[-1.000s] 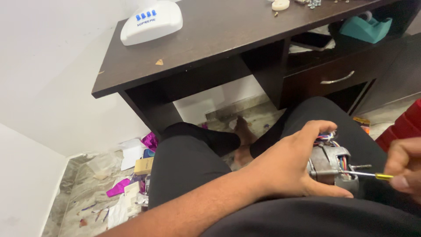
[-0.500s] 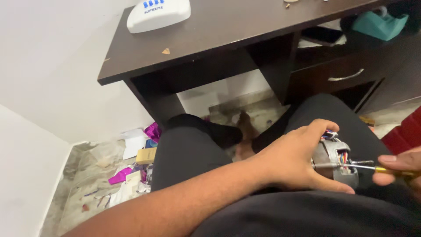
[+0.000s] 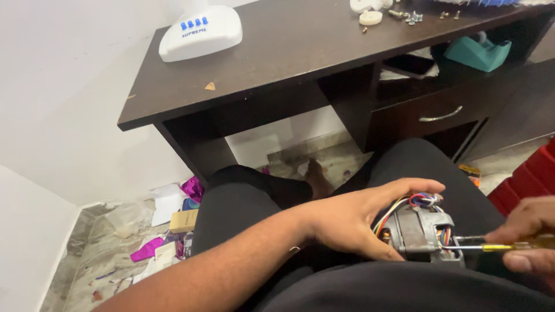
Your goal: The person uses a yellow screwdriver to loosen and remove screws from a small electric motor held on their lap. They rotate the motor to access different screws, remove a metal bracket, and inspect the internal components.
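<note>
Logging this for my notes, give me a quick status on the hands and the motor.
Left hand gripping small electric motor on lap. Right hand holding yellow-handled screwdriver, tip at motor's side. Coloured wires bunched on top, clear of the tip.

On the bench (image 3: 300,52), at its far left corner, a white rounded appliance (image 3: 200,32) carries a label (image 3: 195,28) on its sloping top: a row of small blue marks with blue lettering beneath. Below the bench's left end, on the floor (image 3: 98,254), lies a small flat tan carton (image 3: 184,220), beside shiny magenta wrapper scraps (image 3: 147,250) and white paper pieces (image 3: 166,202). Under the bench's right side, a yellow packet (image 3: 469,171) with dark print lies on the floor.
</note>
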